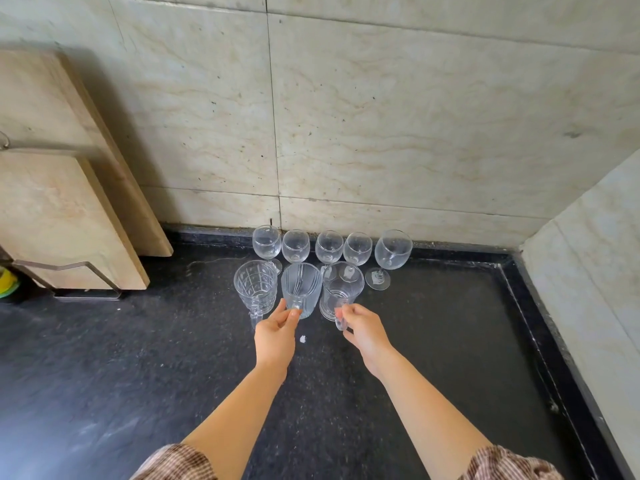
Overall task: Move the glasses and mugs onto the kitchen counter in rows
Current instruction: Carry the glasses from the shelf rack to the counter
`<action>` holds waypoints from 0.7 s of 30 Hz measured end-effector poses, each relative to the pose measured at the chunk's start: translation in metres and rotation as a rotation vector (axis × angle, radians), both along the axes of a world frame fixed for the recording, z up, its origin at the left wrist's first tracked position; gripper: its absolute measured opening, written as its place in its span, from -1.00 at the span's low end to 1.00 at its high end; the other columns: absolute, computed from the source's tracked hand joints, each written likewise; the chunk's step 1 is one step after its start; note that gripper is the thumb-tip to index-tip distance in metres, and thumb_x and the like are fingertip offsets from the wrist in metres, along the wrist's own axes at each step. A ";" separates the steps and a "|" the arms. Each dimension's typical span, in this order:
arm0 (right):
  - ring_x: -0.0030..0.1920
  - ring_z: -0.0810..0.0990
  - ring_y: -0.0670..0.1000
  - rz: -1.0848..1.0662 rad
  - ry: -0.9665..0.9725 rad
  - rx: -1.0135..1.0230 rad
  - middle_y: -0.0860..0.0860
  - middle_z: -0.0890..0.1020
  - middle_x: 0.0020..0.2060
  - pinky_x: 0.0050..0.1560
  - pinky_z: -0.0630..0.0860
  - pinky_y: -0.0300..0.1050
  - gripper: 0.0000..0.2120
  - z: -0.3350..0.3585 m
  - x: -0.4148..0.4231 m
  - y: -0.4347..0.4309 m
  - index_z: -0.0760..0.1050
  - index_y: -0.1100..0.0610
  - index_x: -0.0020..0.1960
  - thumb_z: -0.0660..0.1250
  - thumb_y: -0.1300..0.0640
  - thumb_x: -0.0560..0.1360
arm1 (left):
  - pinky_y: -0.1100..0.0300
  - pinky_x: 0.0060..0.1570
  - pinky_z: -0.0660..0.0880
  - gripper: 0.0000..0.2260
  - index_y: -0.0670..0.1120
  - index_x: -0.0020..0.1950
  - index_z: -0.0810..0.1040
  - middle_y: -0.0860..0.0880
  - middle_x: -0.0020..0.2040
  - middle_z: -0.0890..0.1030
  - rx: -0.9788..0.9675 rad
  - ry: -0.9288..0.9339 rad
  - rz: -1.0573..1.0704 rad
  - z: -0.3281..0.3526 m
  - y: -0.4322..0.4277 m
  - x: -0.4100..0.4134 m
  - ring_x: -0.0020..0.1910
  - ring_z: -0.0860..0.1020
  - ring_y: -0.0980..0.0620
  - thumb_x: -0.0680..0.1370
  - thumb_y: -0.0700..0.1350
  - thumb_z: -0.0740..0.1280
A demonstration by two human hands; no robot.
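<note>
Here, at nine o'clock, two wooden boards (62,209) are seen propped in a metal rack (86,295) by the tiled wall (381,133). On the black counter (104,375) a front row of three glass mugs is set: the patterned mug (255,287) stands free, its handle turned to six o'clock. Just at its three o'clock, the ribbed mug (301,289) is held by the left hand (275,332), its handle pinched between thumb and curled fingers. Next, the plain mug (341,289) is gripped at its handle by the right hand (365,330) (fingers curled round it). At twelve o'clock of the mugs, five stemmed glasses (329,247) are lined upright along the wall. A white speck (303,338) is seen on the counter between the two hands
</note>
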State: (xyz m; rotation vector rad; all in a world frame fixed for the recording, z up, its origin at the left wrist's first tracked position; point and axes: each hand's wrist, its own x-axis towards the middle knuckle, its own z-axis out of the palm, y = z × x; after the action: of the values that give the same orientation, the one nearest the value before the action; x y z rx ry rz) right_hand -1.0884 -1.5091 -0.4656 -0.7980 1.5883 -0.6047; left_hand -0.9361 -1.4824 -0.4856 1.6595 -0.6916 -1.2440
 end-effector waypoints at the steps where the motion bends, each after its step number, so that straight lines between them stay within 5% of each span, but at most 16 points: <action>1: 0.13 0.54 0.07 -0.006 0.007 -0.002 0.16 0.58 0.10 0.30 0.41 0.03 -0.75 -0.001 0.000 0.001 0.56 0.12 -0.08 0.17 0.04 0.61 | 0.52 -0.25 0.42 -0.74 -0.07 0.23 0.60 0.18 0.38 0.43 0.003 -0.009 0.009 0.000 0.000 0.000 -0.22 0.51 0.43 0.57 -0.08 0.31; 8: 0.06 0.56 0.00 -0.053 0.054 -0.009 0.06 0.60 -0.05 0.26 0.42 -0.02 -0.70 -0.003 0.006 0.010 0.54 0.09 -0.23 0.18 0.05 0.61 | 0.50 -0.28 0.36 -0.69 0.01 0.31 0.53 0.11 0.18 0.63 0.056 -0.015 0.001 0.001 0.006 0.000 0.04 0.59 0.17 0.57 -0.05 0.30; 9: 0.05 0.56 -0.01 -0.054 0.060 -0.008 0.06 0.61 -0.05 0.26 0.42 -0.01 -0.70 -0.003 0.006 0.012 0.54 0.09 -0.24 0.18 0.05 0.61 | 0.51 -0.31 0.37 -0.69 0.02 0.32 0.52 0.11 0.04 0.68 0.060 -0.007 0.002 0.000 0.007 0.000 -0.19 0.57 0.16 0.57 -0.05 0.30; 10: 0.03 0.56 -0.02 -0.051 0.069 -0.008 0.06 0.61 -0.05 0.26 0.42 -0.01 -0.70 -0.003 0.005 0.013 0.54 0.10 -0.24 0.18 0.06 0.61 | 0.52 -0.36 0.35 -0.69 0.04 0.32 0.51 0.14 -0.14 0.70 0.066 -0.006 0.002 -0.001 0.008 0.000 -0.26 0.34 0.17 0.57 -0.04 0.30; 12: 0.01 0.54 -0.03 -0.043 0.088 -0.004 0.04 0.60 -0.05 0.24 0.42 -0.02 -0.71 -0.002 0.005 0.014 0.54 0.09 -0.22 0.18 0.05 0.61 | 0.50 -0.45 0.31 -0.69 0.07 0.32 0.50 0.18 -0.37 0.63 0.082 -0.019 0.001 -0.002 0.009 0.001 -0.32 0.36 0.14 0.57 -0.03 0.29; 14: 0.02 0.55 -0.01 -0.047 0.103 0.006 0.03 0.59 -0.07 0.24 0.43 -0.02 -0.72 -0.001 0.006 0.015 0.56 0.13 -0.18 0.18 0.05 0.61 | 0.48 -0.40 0.32 -0.69 0.08 0.32 0.50 0.21 -0.38 0.63 0.087 -0.042 -0.013 -0.001 0.011 0.002 -0.31 0.36 0.16 0.57 -0.01 0.28; 17: 0.06 0.57 0.11 -0.078 0.132 -0.012 0.16 0.60 -0.08 0.21 0.47 0.03 -0.69 0.003 0.008 0.016 0.56 0.30 -0.07 0.21 0.06 0.59 | 0.35 -0.27 0.38 -0.69 0.00 0.31 0.52 0.16 -0.08 0.64 0.108 -0.071 -0.039 0.004 0.011 0.002 -0.23 0.45 0.17 0.57 0.00 0.27; 21: -0.15 0.55 0.03 -0.108 0.260 -0.099 0.05 0.58 -0.13 -0.12 0.46 -0.09 -0.77 0.010 0.012 0.022 0.52 0.19 -0.03 0.24 0.02 0.57 | 0.22 -0.25 0.39 -0.82 0.13 -0.04 0.65 0.07 -0.29 0.52 0.141 -0.124 -0.108 0.016 0.016 0.003 -0.32 0.39 0.08 0.57 0.04 0.25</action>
State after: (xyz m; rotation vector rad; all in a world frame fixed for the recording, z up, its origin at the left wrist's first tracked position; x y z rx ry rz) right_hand -1.0769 -1.4867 -0.4555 -0.8976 1.8590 -0.6829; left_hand -0.9330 -1.4661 -0.4691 1.8479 -0.7938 -1.2994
